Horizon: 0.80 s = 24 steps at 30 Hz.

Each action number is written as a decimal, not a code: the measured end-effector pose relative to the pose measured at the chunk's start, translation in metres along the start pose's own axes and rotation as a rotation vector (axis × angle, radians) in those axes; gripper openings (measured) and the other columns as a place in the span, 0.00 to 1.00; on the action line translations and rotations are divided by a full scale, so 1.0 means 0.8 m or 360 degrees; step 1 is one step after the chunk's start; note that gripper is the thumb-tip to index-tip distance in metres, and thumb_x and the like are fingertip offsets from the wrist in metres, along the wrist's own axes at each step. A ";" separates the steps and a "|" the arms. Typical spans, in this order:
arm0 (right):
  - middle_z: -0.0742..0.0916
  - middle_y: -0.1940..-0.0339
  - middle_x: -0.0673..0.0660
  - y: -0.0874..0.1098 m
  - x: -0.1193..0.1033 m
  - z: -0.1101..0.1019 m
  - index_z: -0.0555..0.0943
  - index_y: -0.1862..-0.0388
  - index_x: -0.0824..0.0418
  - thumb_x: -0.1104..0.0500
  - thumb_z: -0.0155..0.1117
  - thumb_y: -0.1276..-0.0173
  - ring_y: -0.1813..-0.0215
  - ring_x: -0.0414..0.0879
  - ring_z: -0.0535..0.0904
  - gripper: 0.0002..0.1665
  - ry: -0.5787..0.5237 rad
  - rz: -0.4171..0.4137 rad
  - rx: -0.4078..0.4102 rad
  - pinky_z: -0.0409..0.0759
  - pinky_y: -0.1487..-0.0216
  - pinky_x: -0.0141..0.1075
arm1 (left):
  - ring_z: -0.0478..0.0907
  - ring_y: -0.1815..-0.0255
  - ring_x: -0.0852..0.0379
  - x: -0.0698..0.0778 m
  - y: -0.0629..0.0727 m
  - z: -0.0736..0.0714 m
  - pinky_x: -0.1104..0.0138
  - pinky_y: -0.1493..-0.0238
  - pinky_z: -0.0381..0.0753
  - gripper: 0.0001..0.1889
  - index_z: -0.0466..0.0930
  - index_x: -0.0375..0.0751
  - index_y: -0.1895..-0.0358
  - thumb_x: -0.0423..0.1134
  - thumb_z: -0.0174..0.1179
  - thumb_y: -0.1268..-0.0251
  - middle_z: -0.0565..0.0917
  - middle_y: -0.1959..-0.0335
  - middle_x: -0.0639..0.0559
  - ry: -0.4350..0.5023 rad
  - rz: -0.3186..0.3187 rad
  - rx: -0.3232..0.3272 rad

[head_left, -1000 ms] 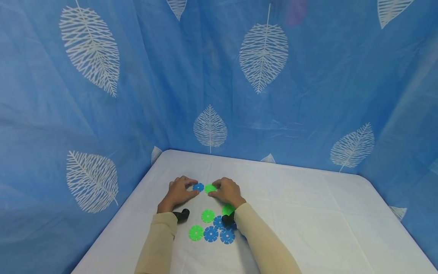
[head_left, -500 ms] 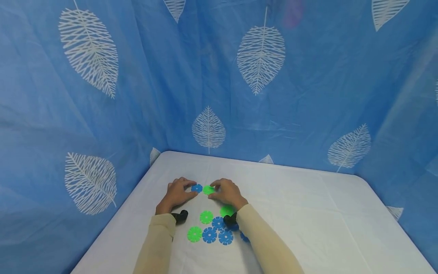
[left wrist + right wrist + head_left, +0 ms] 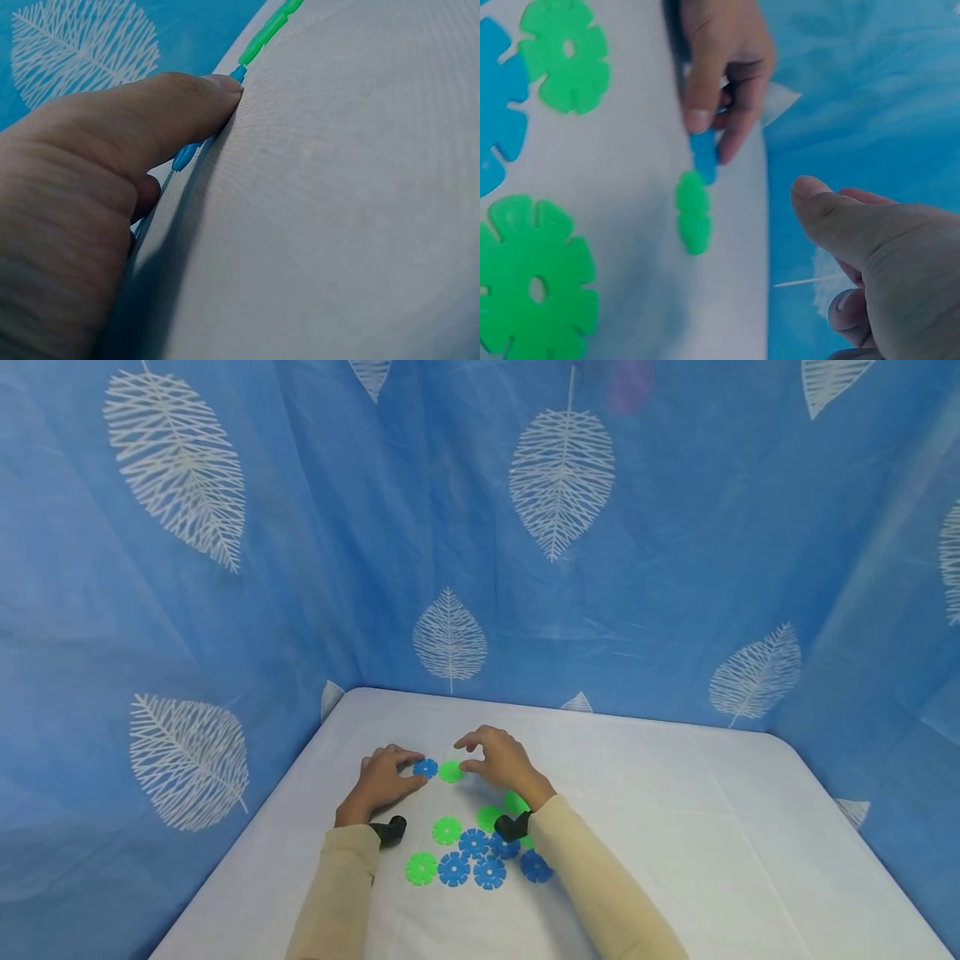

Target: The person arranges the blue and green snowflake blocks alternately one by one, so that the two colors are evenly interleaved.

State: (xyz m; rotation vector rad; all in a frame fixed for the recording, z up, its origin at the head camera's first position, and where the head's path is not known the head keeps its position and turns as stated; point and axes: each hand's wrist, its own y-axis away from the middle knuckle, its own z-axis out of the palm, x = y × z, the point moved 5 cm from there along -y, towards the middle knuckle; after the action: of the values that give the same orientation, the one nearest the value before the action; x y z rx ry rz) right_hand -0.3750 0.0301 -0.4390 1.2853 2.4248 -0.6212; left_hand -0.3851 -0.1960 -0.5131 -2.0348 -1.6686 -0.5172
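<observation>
At the back left of the table, my left hand (image 3: pixel 381 781) pinches a blue notched snowflake disc (image 3: pixel 425 767) by its edge, thumb on the near side and fingers on the far side. The left wrist view shows the thumb pressing on that disc's rim (image 3: pixel 180 159). A green snowflake disc (image 3: pixel 451 772) lies flat right beside it, their edges close together. My right hand (image 3: pixel 504 758) is raised just right of the green disc, fingers loosely bent and thumb apart from them. In the right wrist view this hand (image 3: pixel 900 255) has nothing in its fingers.
Nearer the front lie several more flat discs, among them a green disc (image 3: pixel 422 868) and overlapping blue discs (image 3: pixel 453 869). A black wrist device (image 3: pixel 512 827) hides part of that group. Blue leaf-print cloth (image 3: pixel 637 610) hangs behind the white table (image 3: pixel 675 827).
My right hand has let go of the green disc and risen up and to the right. The left hand keeps its pinch on the blue disc.
</observation>
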 end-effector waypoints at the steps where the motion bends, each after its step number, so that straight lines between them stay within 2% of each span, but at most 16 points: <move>1: 0.87 0.53 0.56 0.000 -0.003 -0.005 0.86 0.44 0.52 0.52 0.73 0.35 0.51 0.52 0.83 0.20 0.0005 -0.0001 0.0008 0.81 0.52 0.44 | 0.73 0.44 0.51 0.000 0.000 -0.001 0.50 0.41 0.61 0.24 0.84 0.57 0.41 0.56 0.70 0.42 0.81 0.50 0.54 -0.0005 0.0000 0.0001; 9: 0.88 0.56 0.51 0.011 -0.020 -0.041 0.86 0.46 0.47 0.51 0.73 0.35 0.63 0.40 0.78 0.18 0.0056 -0.0028 0.0123 0.78 0.61 0.34 | 0.73 0.43 0.49 0.003 0.000 -0.004 0.48 0.40 0.60 0.25 0.83 0.57 0.41 0.56 0.69 0.41 0.81 0.49 0.52 -0.0014 0.0008 -0.0009; 15: 0.88 0.58 0.50 0.027 -0.021 -0.070 0.86 0.46 0.47 0.53 0.73 0.35 0.73 0.40 0.71 0.18 0.0015 -0.0037 0.0239 0.70 0.71 0.33 | 0.72 0.44 0.50 0.001 -0.001 -0.005 0.49 0.40 0.59 0.24 0.83 0.57 0.41 0.56 0.69 0.41 0.81 0.49 0.52 0.0002 0.0026 -0.0008; 19: 0.88 0.58 0.53 0.041 -0.020 -0.088 0.86 0.46 0.49 0.54 0.73 0.35 0.75 0.41 0.70 0.18 -0.0057 -0.0031 0.0305 0.68 0.73 0.34 | 0.72 0.44 0.51 0.000 -0.002 -0.004 0.50 0.41 0.60 0.24 0.83 0.58 0.41 0.56 0.70 0.41 0.81 0.50 0.53 -0.0001 0.0027 -0.0017; 24: 0.86 0.60 0.50 0.062 -0.017 -0.104 0.86 0.46 0.48 0.54 0.73 0.35 0.74 0.41 0.69 0.18 -0.0112 -0.0018 0.0369 0.69 0.72 0.34 | 0.72 0.45 0.50 0.002 -0.001 -0.007 0.50 0.42 0.60 0.24 0.84 0.57 0.42 0.55 0.70 0.42 0.81 0.51 0.52 0.0016 0.0042 -0.0004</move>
State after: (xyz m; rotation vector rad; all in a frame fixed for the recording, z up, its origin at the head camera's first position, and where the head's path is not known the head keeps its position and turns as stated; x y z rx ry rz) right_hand -0.3329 0.0885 -0.3728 1.3120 2.3581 -0.9580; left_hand -0.3855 -0.1975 -0.5075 -2.0499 -1.6340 -0.5197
